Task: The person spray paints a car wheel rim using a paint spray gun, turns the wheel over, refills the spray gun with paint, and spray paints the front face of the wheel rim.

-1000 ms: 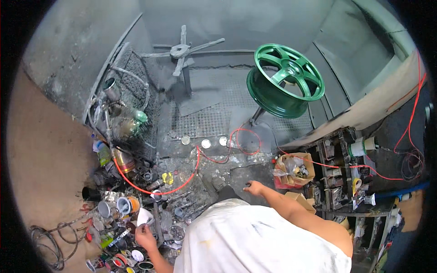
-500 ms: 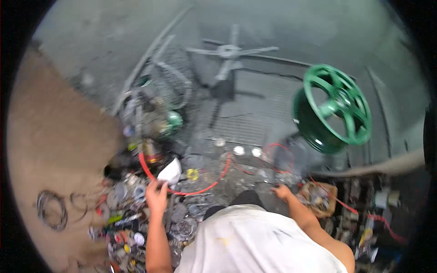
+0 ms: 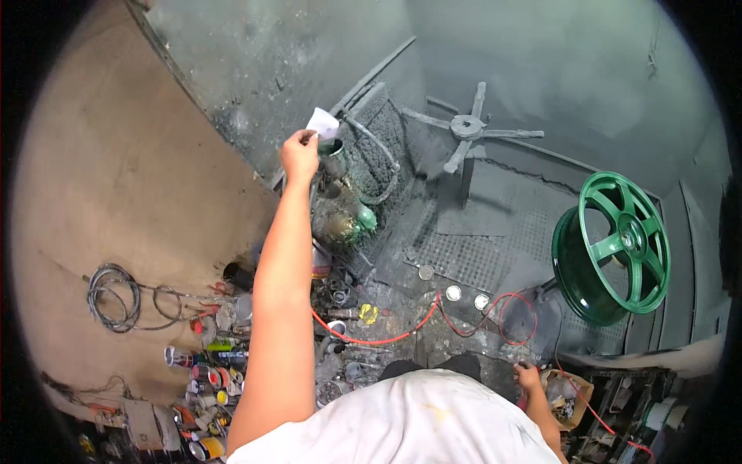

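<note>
Faced a booth coated in grey here, with a dusty grey wall point(image 3: 541, 77) behind the green wheel point(image 3: 631, 236) and a perforated floor panel point(image 3: 464, 259) to the left of it. Saw the green wheel tilted and glossy, with spokes turned towards the right.

Now, straight to the action: had the left arm stretched right out, far to the left of the green wheel and higher than its hub! Pinched a white paper piece point(image 3: 323, 124) between thumb and fingers of the left hand point(image 3: 300, 158), right by the open mouth of a metal cup point(image 3: 335, 164), also well left of the wheel. Could not tell touching from just above.

Had the right hand point(image 3: 528, 377) low, below and left of the green wheel, next to a cardboard box point(image 3: 573, 416). Saw bent fingers there, but could not tell grasping from bare.

Spotted a grey four-armed stand point(image 3: 466, 127) up and left of the wheel, then pale round lids point(image 3: 454, 293) and a red hose point(image 3: 379, 342) down and left. Farthest left of the wheel, picked out a coiled dark hose point(image 3: 114, 325) and jumbled cans point(image 3: 219, 377).
</note>
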A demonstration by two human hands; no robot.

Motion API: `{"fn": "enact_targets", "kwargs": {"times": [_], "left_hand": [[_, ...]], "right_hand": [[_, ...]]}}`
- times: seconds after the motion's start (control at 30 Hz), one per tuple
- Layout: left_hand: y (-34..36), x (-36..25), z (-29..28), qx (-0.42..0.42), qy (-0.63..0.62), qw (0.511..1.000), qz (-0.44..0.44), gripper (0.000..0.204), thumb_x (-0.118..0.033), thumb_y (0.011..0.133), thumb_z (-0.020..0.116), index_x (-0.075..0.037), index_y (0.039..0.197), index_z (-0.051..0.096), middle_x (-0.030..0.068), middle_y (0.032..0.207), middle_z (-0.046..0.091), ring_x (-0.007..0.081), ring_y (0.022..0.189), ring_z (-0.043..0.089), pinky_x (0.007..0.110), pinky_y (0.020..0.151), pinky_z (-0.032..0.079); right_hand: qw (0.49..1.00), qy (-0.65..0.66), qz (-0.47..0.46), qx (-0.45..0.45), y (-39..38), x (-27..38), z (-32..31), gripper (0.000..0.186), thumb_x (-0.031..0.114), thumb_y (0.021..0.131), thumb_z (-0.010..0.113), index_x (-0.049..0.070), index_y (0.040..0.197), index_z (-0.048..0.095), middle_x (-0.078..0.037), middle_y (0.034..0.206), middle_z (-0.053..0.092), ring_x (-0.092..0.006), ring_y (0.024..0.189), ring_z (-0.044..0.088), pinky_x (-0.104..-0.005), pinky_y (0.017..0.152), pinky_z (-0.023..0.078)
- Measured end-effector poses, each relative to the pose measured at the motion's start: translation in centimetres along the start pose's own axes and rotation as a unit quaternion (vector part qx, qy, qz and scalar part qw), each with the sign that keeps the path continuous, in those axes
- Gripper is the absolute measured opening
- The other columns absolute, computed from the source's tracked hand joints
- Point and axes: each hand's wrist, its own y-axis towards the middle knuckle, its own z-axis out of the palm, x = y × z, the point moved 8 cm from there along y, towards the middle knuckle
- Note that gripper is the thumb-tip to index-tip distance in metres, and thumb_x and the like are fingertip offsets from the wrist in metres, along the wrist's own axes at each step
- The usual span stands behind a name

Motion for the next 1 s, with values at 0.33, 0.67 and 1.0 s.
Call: {"fn": "enact_targets", "kwargs": {"times": [0.33, 0.67, 1.0], "left_hand": [[-22.3, -0.7, 10.9, 0.259, -0.048, 0.958, 0.111, 0.030, -0.019, 0.094, 0.069, -0.006, 0.121, 0.068, 0.0192, 0.095, 0.073, 0.0347, 0.090, 0.072, 0.043, 0.081, 0.055], [-77.5, 7.0, 1.5, 0.884, -0.059, 0.464, -0.015, 0.063, -0.048, 0.093, 0.070, -0.003, 0.138, 0.064, 0.0213, 0.134, 0.069, 0.0335, 0.127, 0.065, 0.044, 0.107, 0.049], [-77.3, 14.1, -2.2, 0.817, 0.040, 0.571, -0.071, 0.039, -0.031, 0.087, 0.073, -0.001, 0.111, 0.074, 0.0161, 0.106, 0.074, 0.0275, 0.095, 0.069, 0.041, 0.083, 0.054]], "right_hand": [[0.983, -0.091, 0.091, -0.131, -9.7, -21.1, -3.9, 0.074, 0.044, 0.088, 0.077, -0.009, 0.137, 0.060, -0.030, 0.132, 0.067, -0.0381, 0.119, 0.069, -0.0435, 0.098, 0.055], [0.987, -0.081, 0.135, -0.028, -25.9, -18.5, 7.4, 0.079, 0.050, 0.089, 0.073, -0.007, 0.142, 0.058, -0.029, 0.132, 0.067, -0.0384, 0.122, 0.067, -0.0430, 0.104, 0.053], [0.981, -0.115, 0.112, -0.105, -31.0, -20.8, -1.5, 0.074, 0.052, 0.089, 0.073, 0.001, 0.141, 0.062, -0.026, 0.136, 0.066, -0.0393, 0.125, 0.064, -0.0428, 0.108, 0.050]]}}
